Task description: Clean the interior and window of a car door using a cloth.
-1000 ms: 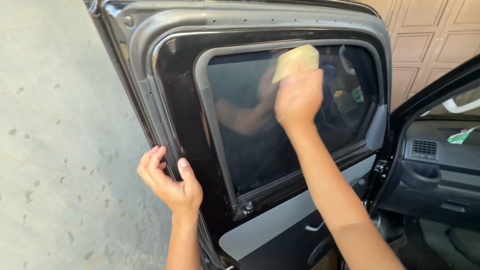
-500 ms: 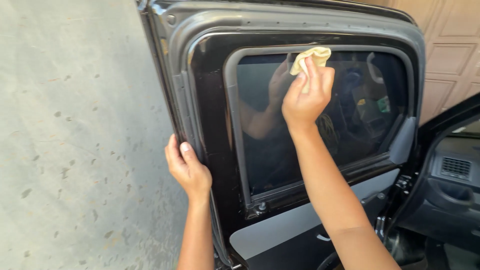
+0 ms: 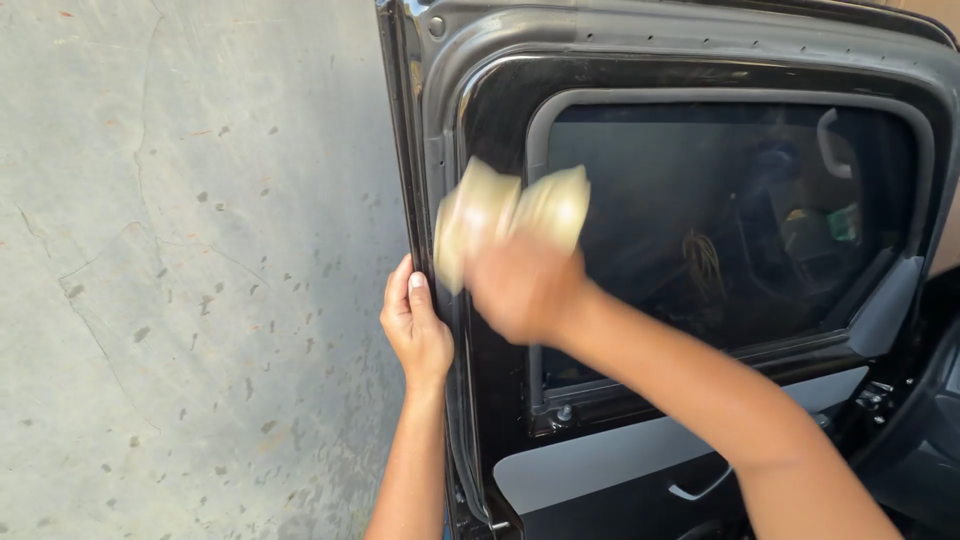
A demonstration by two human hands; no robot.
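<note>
Concrete floor on the left; my left hand wraps the black car door edge, right hand, blurry, clutches a yellow cloth against the frame beside the window.

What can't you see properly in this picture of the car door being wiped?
- Head view: right hand and yellow cloth are smeared by motion, so the grip is unclear.
- Left hand: fingers hidden behind the car door edge.
- Door's bottom is cut off by the frame.
- Things behind the tinted window are too dark.
</note>
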